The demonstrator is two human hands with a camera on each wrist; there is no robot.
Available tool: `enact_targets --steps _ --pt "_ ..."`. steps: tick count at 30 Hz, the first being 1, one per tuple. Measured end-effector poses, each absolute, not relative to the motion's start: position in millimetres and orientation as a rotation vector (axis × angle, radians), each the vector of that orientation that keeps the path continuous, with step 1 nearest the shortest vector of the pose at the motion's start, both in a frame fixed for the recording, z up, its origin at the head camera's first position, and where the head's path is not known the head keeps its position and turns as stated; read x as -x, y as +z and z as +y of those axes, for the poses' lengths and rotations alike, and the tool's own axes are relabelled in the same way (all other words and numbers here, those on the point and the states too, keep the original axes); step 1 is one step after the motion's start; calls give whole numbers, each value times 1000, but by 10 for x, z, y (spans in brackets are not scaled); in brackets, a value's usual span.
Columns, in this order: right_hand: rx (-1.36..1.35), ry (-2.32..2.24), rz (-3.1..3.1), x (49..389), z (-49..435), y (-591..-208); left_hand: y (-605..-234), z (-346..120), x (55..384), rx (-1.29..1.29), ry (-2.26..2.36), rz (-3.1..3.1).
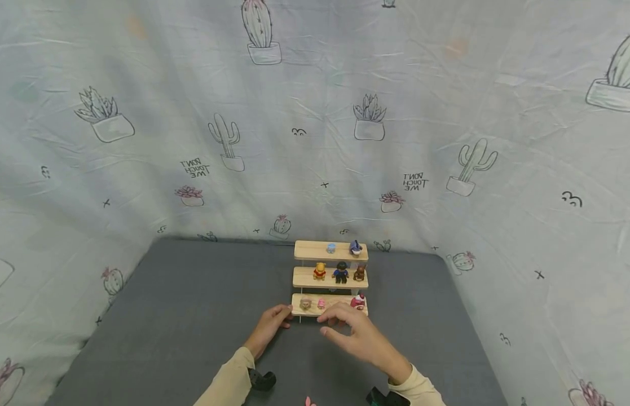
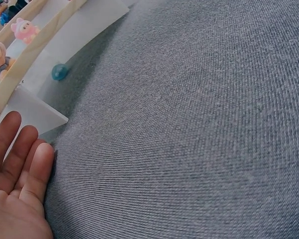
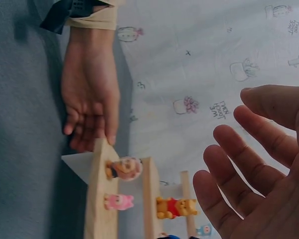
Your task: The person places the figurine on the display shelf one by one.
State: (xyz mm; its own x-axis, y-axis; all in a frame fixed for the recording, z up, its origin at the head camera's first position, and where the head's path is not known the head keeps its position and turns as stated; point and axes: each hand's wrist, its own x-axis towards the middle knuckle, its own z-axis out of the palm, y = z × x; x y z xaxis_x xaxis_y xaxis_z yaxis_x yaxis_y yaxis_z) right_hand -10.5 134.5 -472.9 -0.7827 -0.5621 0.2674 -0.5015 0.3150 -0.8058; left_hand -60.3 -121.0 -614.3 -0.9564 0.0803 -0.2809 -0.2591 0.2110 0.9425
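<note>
A three-tier wooden shelf point(image 1: 302, 277) with clear supports stands on the grey table, holding several small toy figures. My left hand point(image 1: 271, 325) touches the left end of its lowest tier, fingers nearly straight. My right hand point(image 1: 356, 334) is raised in front of that tier, fingers loosely bent and holding nothing. On the lowest tier are a tan figure point(image 3: 125, 169), a pink figure point(image 3: 118, 201) and a red-and-white figure point(image 1: 358, 301). The middle tier carries a Winnie-the-Pooh figure point(image 1: 320, 271), a boy figure point(image 1: 340, 273) and a brown figure point(image 1: 358, 273).
On the top tier stand a light blue figure point(image 1: 331, 248) and a dark blue figure point(image 1: 355, 248). A teal ball point(image 2: 60, 71) shows beneath the shelf. Something pink point(image 1: 308, 401) pokes in at the bottom edge. Cactus-print cloth point(image 1: 315, 163) hangs behind and beside the table point(image 1: 208, 299).
</note>
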Motion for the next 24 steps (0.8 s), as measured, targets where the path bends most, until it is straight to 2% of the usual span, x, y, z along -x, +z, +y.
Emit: enact_targets --steps 24 --pt "814 -1563 2335 -135 1319 -5174 -6152 -1222 599 176 1788 2233"
